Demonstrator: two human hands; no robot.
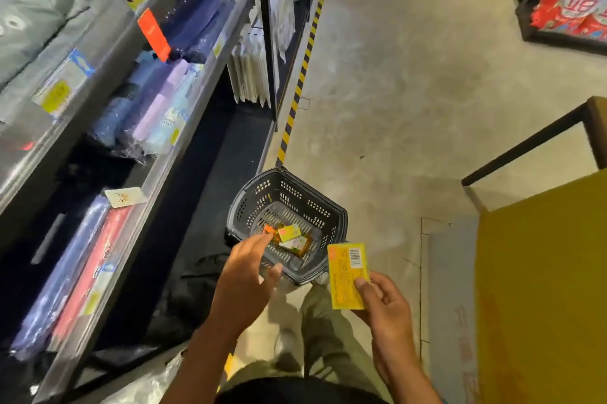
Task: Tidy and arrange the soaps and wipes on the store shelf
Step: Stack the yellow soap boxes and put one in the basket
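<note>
A dark grey plastic basket stands on the floor just ahead of me, with several small soap boxes in orange, yellow and white lying in its bottom. My left hand hovers over the basket's near rim, fingers spread and empty, fingertips close to the boxes. My right hand grips a yellow soap box with a barcode, thumb on its face, held to the right of the basket.
Store shelving runs along the left, holding packets in blue, lilac and red with price tags. A yellow-and-black floor stripe edges it. A yellow display stand is on the right. My legs are below, on bare concrete floor.
</note>
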